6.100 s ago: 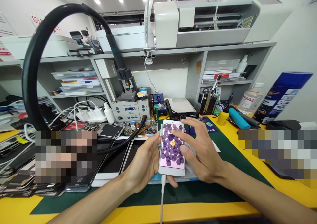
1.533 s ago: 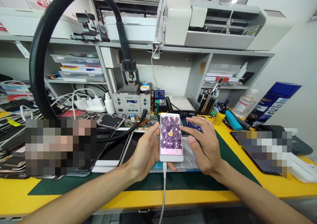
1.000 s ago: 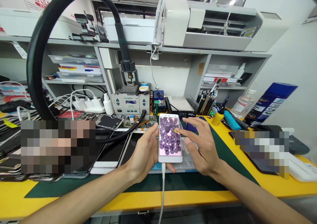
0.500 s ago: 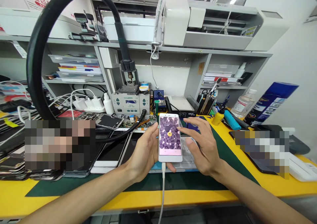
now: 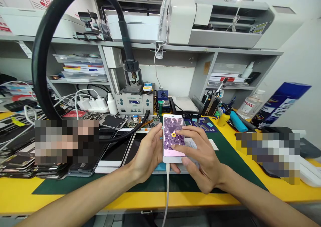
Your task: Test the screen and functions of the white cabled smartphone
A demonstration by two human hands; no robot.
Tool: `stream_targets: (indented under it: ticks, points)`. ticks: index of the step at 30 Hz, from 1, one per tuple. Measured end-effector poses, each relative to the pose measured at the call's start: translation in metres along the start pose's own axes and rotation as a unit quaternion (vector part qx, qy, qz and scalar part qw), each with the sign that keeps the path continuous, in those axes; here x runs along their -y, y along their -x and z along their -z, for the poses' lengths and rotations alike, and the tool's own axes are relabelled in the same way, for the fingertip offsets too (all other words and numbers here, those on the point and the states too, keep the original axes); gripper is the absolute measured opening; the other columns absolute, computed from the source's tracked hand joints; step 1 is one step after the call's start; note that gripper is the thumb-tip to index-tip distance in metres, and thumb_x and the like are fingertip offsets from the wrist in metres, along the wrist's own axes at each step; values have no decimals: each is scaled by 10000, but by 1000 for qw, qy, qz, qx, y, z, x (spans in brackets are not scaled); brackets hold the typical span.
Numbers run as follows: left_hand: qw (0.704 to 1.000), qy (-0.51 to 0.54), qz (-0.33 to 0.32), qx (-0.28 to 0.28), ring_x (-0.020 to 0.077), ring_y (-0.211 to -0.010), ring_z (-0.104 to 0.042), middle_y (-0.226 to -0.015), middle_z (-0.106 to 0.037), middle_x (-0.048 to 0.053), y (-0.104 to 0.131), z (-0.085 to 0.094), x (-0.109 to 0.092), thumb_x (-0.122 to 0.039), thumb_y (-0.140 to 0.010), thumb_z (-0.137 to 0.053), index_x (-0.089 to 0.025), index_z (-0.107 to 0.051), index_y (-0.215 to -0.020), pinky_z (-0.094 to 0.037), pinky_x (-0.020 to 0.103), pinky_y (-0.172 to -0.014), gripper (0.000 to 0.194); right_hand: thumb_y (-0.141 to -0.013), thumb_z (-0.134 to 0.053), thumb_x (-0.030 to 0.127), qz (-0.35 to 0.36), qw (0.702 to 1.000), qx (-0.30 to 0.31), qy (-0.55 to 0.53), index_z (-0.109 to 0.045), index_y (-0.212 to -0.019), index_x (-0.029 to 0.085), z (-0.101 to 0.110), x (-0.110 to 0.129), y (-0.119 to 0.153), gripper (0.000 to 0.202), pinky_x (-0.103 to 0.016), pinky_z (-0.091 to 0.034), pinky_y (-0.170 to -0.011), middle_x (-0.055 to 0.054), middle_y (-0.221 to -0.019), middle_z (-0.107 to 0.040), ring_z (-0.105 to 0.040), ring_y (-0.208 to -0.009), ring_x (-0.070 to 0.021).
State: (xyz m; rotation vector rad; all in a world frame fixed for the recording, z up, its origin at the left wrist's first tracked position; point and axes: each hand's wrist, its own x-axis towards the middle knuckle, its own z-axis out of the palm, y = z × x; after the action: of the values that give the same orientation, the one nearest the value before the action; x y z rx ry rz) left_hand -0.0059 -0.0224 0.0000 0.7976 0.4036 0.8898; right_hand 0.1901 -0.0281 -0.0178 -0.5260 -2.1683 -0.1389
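Note:
A white smartphone [image 5: 173,143] stands tilted toward me, its lit screen filled with purple circles and one yellow dot near the middle. My left hand [image 5: 149,153] grips it from the left side and behind, thumb along the edge and a fingertip showing below. A white cable [image 5: 167,183] is plugged into its bottom end and hangs over the table edge. My right hand [image 5: 202,158] is on the phone's right side, fingers apart, with fingertips over the screen; whether they touch the glass I cannot tell. It holds nothing.
Stacked phones [image 5: 114,153] lie at left on the green mat [image 5: 233,166]. Behind them stands a grey hot-air station [image 5: 135,103], its thick black hose [image 5: 37,60] arching over the left. A yellow bottle [image 5: 224,118] and a blue can [image 5: 281,103] are at right.
My right hand has moved left and down, bringing its fingertips over the lower and middle screen. My left hand keeps its hold on the phone. The whole view has shifted slightly.

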Motion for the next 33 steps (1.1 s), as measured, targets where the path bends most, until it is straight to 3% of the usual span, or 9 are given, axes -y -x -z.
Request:
stream_targets:
  ticks: [6, 11, 24, 28, 33]
  points:
    - [1000, -5, -2, 0, 231, -806, -689, -1025, -684, 127, -1, 2, 1, -518, -1008, -336, -168, -499, -1387, -595, 318, -591, 541, -792, -515, 102, -38, 996, -76, 30, -721, -957, 125, 4, 0, -1, 265, -547, -444, -937, -167, -1117, -632, -539, -1121, -317]
    - [1000, -10, -3, 4, 246, -824, -685, -1038, -677, 137, 0, 3, 2, -531, -1006, -319, -175, -481, -1406, -599, 340, -588, 559, -821, -517, 114, -68, 992, -90, 51, -732, -926, 123, 3, -4, -1, 239, -533, -438, -938, -166, -1106, -646, -544, -1101, -313]
    - [998, -69, -6, 5, 308, -886, -653, -1142, -629, 154, 2, -1, 3, -533, -998, -324, -207, -445, -1452, -610, 451, -572, 572, -928, -455, 259, -173, 977, -44, 116, -589, -1299, 158, 3, -10, -2, 408, -543, -364, -1031, -164, -1374, -473, -431, -1274, -324]
    - [997, -81, -8, 14, 297, -872, -652, -1134, -626, 156, 3, -1, 4, -509, -1005, -317, -207, -438, -1458, -599, 398, -546, 558, -943, -445, 301, -191, 973, -16, 132, -563, -1336, 183, 3, -11, -2, 427, -554, -321, -1072, -158, -1443, -398, -374, -1338, -334]
    - [996, -84, -5, 18, 291, -840, -654, -1116, -632, 150, 1, 0, 5, -549, -998, -309, -220, -431, -1463, -606, 450, -572, 583, -948, -442, 318, -197, 971, 5, 137, -525, -1377, 197, 3, -12, 0, 453, -560, -291, -1099, -155, -1486, -344, -330, -1384, -339]
